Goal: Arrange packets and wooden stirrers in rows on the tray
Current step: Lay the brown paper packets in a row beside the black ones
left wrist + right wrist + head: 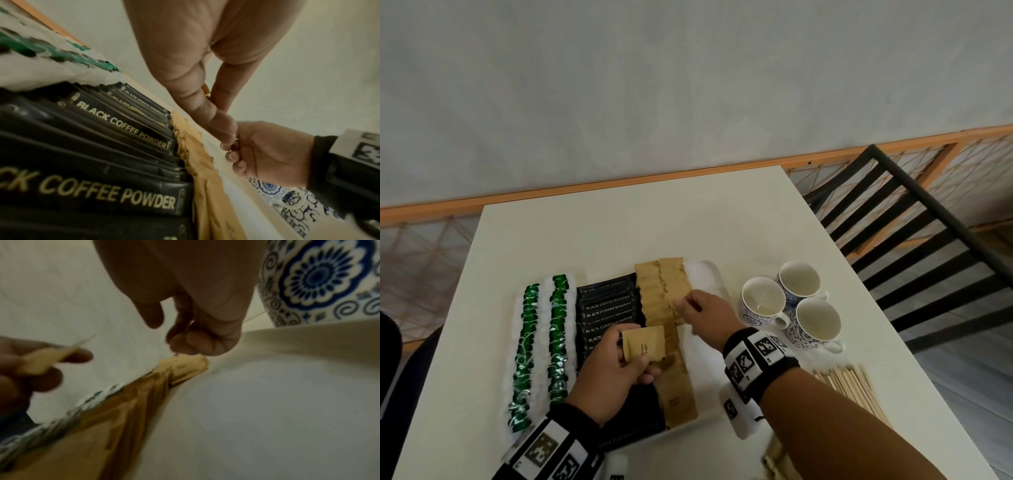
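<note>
Our left hand (613,370) gripped a brown sugar packet (643,343) above the white tray (709,277), our right hand (705,310) pinched a packet in the brown row (674,284), black coffee packets (607,308) filled the tray beside it.

Packets (654,301) lie in rows on the tray (703,274), cups (791,305) right of it.

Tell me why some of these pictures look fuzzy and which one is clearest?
The head view is clearest: the black coffee packets can be read. In the left wrist view the near lettering is blurred, the farther print sharper, and lines look bent. The right wrist view is dimmest and softest: the brown packet held by the left hand is smeared, and the blue-patterned cup is soft.
</note>
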`<state>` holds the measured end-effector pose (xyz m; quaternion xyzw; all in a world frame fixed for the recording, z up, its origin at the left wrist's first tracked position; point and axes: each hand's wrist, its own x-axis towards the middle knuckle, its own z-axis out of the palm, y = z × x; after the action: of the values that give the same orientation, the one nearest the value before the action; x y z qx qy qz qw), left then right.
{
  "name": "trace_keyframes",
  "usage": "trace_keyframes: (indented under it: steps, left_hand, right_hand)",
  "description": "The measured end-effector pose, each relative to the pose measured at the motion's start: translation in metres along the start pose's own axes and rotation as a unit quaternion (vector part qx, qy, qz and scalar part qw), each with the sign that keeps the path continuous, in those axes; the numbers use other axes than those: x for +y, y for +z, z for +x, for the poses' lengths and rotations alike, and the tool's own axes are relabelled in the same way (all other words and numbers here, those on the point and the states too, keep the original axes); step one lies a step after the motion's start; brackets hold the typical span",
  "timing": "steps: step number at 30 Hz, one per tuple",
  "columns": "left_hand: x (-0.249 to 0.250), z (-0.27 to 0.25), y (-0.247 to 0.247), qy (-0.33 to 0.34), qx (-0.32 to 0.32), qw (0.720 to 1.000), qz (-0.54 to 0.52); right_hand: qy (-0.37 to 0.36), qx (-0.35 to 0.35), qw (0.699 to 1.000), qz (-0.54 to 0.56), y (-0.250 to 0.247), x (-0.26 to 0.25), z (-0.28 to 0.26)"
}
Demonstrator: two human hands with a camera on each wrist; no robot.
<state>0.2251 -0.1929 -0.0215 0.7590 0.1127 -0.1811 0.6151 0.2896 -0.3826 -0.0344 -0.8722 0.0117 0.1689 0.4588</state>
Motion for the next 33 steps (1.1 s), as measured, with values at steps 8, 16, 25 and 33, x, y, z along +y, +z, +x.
trace_keyframes:
  steps: [8, 16, 25, 33]
  left_hand:
    - [0.004, 0.000, 0.013, 0.025, -0.041, 0.993, 0.111]
    - [0.000, 0.004, 0.011, 0.033, -0.005, 0.983, 0.183]
    - [0.002, 0.002, 0.006, 0.055, 0.042, 0.986, 0.154]
    - [-0.003, -0.004, 0.007, 0.044, 0.030, 0.986, 0.158]
  right_hand:
    - [-0.076, -0.114, 0.990, 0.014, 0.006, 0.004, -0.025]
    - [-0.054, -0.120, 0.990, -0.041, -0.001, 0.011, -0.020]
    - [0.110, 0.026, 0.993, 0.014, -0.005, 0.026, 0.000]
    - [0.145, 0.015, 0.983, -0.109, 0.007, 0.022, 0.014]
